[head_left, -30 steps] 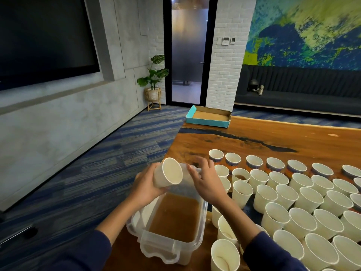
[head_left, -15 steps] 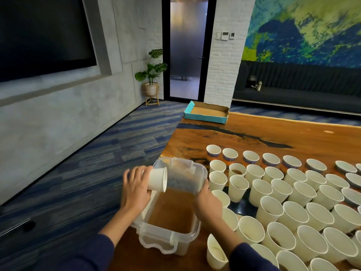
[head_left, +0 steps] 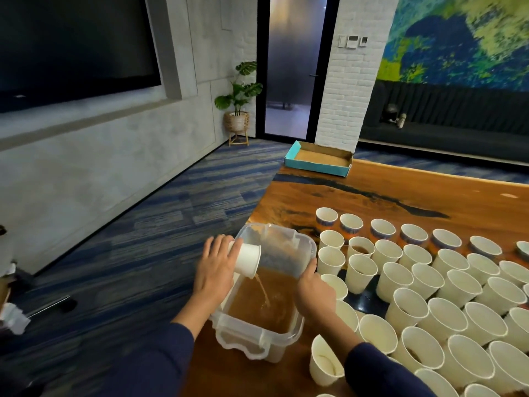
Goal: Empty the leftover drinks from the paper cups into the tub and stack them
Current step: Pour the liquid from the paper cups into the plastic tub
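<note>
Brown liquid runs in a thin stream from the white paper cup [head_left: 248, 260] that we hold tipped over the clear plastic tub [head_left: 297, 328], the cup's mouth turned down and to the right, just above the tub's left wall. Our left hand [head_left: 215, 267] wraps that cup from behind, fingers curled round its base and side. The stream lands in the brown pool that already fills the lower part of the tub.

Our right hand [head_left: 313, 290] rests against the tub's right rim, thumb up along the edge; its fingers are hidden behind the hand, so we cannot tell how far they curl or whether they clasp the rim. Both forearms wear dark blue sleeves [head_left: 160, 356].

The tub sits at the near left corner of the polished wooden table [head_left: 372, 202], which has a dark vein running across its top. To the right of the tub stand the many upright white paper cups [head_left: 423, 285] in close rows, touching or nearly so; one in the second row [head_left: 361, 249] shows brown drink inside, and the cups of the far row carry a blue band.

At the table's far left corner lies a shallow teal cardboard tray [head_left: 317, 164]. Beyond it we see a potted green plant [head_left: 239, 110] on a small stand beside a dark-framed glass door [head_left: 294, 67], a large black screen [head_left: 71, 44] on the grey wall, and a dark sofa [head_left: 446, 130] beneath a blue and green mural [head_left: 458, 38].
</note>
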`<state>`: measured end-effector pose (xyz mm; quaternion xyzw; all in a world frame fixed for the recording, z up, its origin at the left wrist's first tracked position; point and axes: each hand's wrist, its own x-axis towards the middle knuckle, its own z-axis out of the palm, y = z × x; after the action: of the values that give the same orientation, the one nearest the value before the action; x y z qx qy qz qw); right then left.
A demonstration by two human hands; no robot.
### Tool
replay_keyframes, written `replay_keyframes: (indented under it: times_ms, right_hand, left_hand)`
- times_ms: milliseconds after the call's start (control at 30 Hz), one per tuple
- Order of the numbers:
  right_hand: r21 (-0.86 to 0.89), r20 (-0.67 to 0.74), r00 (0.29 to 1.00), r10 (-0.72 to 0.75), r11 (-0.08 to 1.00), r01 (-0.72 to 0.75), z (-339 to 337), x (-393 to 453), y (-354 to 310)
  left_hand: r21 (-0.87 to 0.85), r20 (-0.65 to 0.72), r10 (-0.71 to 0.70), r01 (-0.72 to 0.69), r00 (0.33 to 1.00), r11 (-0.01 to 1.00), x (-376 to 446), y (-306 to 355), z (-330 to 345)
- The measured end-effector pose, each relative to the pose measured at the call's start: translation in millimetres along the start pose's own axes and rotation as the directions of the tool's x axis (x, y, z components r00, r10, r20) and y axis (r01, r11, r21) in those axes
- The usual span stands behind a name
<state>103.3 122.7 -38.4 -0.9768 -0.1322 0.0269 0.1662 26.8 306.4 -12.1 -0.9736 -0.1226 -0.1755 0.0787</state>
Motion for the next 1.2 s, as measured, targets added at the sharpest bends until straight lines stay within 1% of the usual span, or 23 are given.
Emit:
replay_keyframes:
  times_ms: [167,300,400,567,667,833,1033,1200]
  right_hand:
    - [-0.006,0.02,1.0,-0.006,1.0,0.006,-3,-2,-2]
    - [0.005,0.011,1.0,0.0,1.0,0.0,0,0,-3]
    - [0.011,0.012,1.0,0.016,1.0,-0.017,-1,1,-4]
    - [-0.069,0.017,0.998,0.057,0.996,-0.056,-3,1,-9]
    - [-0.114,0.001,0.998,0.058,0.992,-0.057,-2,1,-13]
    - [-0.225,-0.014,0.999,0.03,0.974,-0.032,-4,4,-20]
    - [-0.236,-0.011,1.0,-0.02,0.972,0.017,-11,2,-28]
    - [-0.305,-0.005,0.999,-0.036,0.952,0.033,-12,3,-24]
  left_hand:
    - [0.041,0.037,-0.001,0.0,0.999,0.999,1,4,-1]
    - [0.118,0.047,0.068,-0.073,0.997,0.99,3,5,0]
    - [0.175,0.115,0.084,-0.104,0.99,0.979,2,8,-7]
    - [0.178,0.197,0.111,-0.147,0.974,0.973,3,9,-6]
    - [0.184,0.2,0.148,-0.186,0.969,0.965,3,7,-7]
    - [0.179,0.233,0.111,-0.154,0.966,0.972,1,6,-5]
    - [0.201,0.225,0.127,-0.174,0.966,0.964,4,6,-3]
    - [0.225,0.217,0.144,-0.193,0.966,0.955,4,8,4]
